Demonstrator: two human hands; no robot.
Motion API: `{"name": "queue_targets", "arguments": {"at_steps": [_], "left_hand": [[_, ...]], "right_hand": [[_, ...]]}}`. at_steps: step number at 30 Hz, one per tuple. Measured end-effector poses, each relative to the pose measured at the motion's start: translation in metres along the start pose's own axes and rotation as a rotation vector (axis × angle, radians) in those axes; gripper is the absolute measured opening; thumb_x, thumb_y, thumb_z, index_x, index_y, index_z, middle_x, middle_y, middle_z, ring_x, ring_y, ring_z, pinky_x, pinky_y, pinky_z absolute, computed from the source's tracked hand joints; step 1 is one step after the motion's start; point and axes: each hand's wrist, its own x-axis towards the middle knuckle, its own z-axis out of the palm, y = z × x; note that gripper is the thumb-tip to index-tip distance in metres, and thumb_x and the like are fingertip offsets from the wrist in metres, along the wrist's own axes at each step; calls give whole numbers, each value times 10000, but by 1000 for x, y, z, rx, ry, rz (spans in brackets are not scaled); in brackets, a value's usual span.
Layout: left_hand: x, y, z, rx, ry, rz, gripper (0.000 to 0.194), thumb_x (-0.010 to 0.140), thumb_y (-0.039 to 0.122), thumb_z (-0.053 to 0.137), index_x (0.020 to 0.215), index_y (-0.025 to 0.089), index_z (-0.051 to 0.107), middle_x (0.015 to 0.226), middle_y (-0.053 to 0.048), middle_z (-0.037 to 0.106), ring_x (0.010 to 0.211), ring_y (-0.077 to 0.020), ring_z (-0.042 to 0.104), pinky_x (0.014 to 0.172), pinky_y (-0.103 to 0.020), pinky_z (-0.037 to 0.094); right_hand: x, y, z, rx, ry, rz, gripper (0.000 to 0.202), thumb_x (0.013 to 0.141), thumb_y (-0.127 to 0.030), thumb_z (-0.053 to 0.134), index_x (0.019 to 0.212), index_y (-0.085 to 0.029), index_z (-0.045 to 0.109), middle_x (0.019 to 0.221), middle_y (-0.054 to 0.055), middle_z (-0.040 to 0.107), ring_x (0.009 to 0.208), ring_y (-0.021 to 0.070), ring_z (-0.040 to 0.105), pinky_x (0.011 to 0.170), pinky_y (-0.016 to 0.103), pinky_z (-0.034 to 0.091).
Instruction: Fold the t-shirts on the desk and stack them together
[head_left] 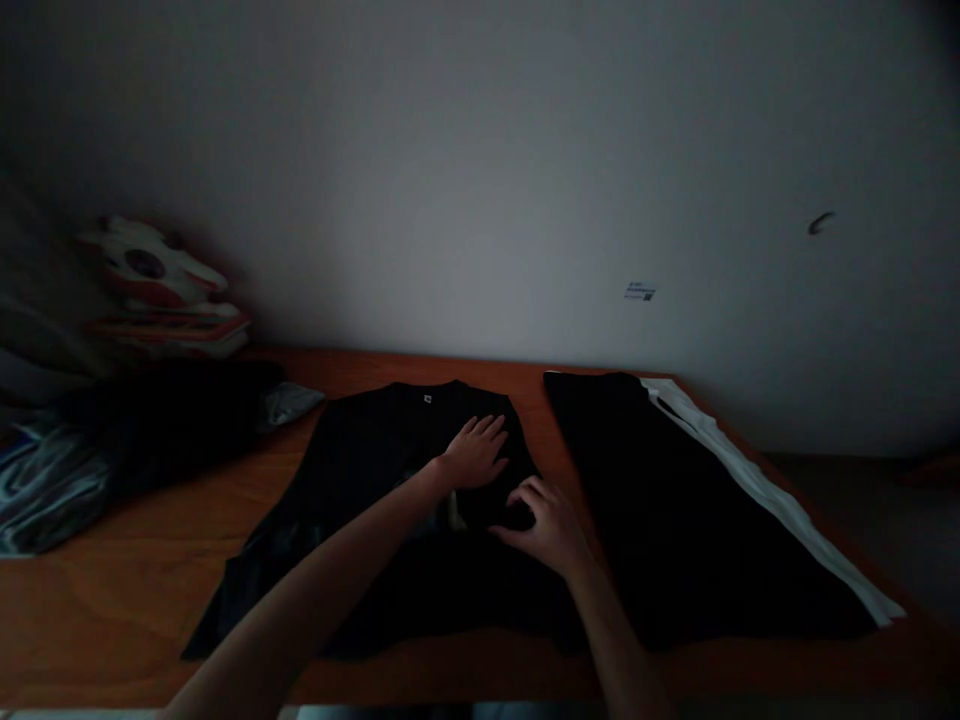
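A black shirt (375, 470) lies spread on the wooden table, its collar toward the wall and a small pale label inside the neck. My left hand (477, 452) rests flat on the upper right part of the shirt, fingers stretched out. Close below it, my right hand (551, 528) is at the shirt's right side by the sleeve. Its fingers are curved and its thumb stands apart from them, with dark cloth in the gap. No hold on the cloth shows. A pale print on the shirt's front is partly hidden by my left forearm.
To the right lie folded black garments (675, 520) with a white garment (780, 500) along their edge. A heap of dark and grey clothes (172, 430) is at the left, before a red-and-white toy keyboard (172, 325). The wall (480, 200) borders the table's (150, 590) far edge.
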Motion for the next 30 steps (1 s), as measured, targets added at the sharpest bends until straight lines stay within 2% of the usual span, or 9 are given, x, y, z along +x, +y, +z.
{"name": "queue_targets", "arguments": {"at_steps": [4,9,12,15,20,22,25,28,30], "left_hand": [[-67,-5,-47,-69,-25,-1,461,909,377,590,1334,206,639,1574,-140,475,1430,-333,463,1200,-472,317],[-184,-25,-111,-92,-7,-221,372,949,489,571,1220,278,712,1314,-84,697,1251,-271,618,1123,-411,415],[-248,-32,-124,-65,-32,-283,547,813,570,716,1296,315,683,1341,-71,687,1282,-308,590,1156,-466,384],[-294,-35,-117,-40,-73,-281,646,723,561,788,1327,367,666,1378,-55,668,1321,-337,559,1204,-519,319],[-327,-34,-97,-51,-80,-307,762,692,418,815,1416,422,577,1415,-30,642,1311,-337,568,1141,-485,420],[-329,-33,-94,-54,-56,-321,749,697,311,781,1410,423,580,1417,-31,639,1297,-328,580,1124,-475,441],[-327,-31,-94,-69,-28,-326,733,684,196,710,1381,401,613,1402,-51,648,1284,-323,593,1119,-477,448],[-328,-33,-95,-87,-13,-333,735,695,200,703,1396,394,602,1415,-60,640,1285,-329,595,1119,-490,454],[-333,-37,-94,-92,7,-352,708,729,222,700,1409,386,591,1421,-63,636,1289,-327,596,1120,-490,458]], "right_hand": [[-1,2,-1,11,-19,-38,350,743,-515,838,903,-251,672,934,10,679,895,212,672,783,332,509],[-6,-4,-7,95,-73,-49,261,858,-512,723,895,-257,681,933,16,693,866,198,681,779,326,518],[-13,-12,-12,128,-139,-31,251,879,-515,693,938,-272,704,944,19,719,874,208,694,797,339,526],[-22,-21,-19,126,-227,-17,229,877,-490,709,947,-273,735,927,31,740,878,232,711,801,354,533],[-26,-33,-36,123,-328,-46,345,964,-530,588,789,-281,750,872,26,730,850,206,712,786,333,548],[-24,-37,-36,90,-240,-56,318,990,-521,545,1025,-294,765,1121,55,744,1061,234,699,935,385,542],[-25,-41,-27,47,-261,-119,500,994,-523,538,1449,-315,553,1485,75,583,1387,277,523,1159,532,399],[-32,-41,-17,41,-383,-165,627,990,-540,538,1558,-313,401,1582,80,465,1472,291,416,1216,621,283],[-41,-37,-15,55,-388,-156,636,969,-543,574,1545,-317,427,1591,78,451,1473,295,413,1215,611,298]]}}
